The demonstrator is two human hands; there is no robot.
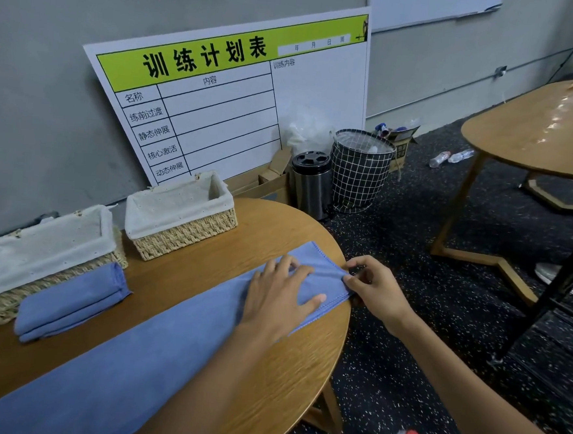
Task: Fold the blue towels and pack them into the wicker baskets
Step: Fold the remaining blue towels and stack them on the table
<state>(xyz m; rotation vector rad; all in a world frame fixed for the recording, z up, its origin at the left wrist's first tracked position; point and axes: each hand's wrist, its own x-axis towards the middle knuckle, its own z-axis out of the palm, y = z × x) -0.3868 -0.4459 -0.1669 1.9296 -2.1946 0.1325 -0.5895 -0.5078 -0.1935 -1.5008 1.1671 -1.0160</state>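
The left hand point(281, 294) presses flat on the long towel point(139, 359); the right hand point(371, 287) grip pinches its far-right corner point(345, 280) at the table point(242, 247) edge. A loose pinch risks a skewed fold.

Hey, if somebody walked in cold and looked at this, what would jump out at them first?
Probably the long blue towel stretched across the round wooden table, with the left hand pressing flat on its far end while the right hand pinches the corner at the table's edge. Next, the big white training-schedule board with a lime-green header leaning on the grey wall, behind two cloth-lined wicker baskets and a folded blue towel.
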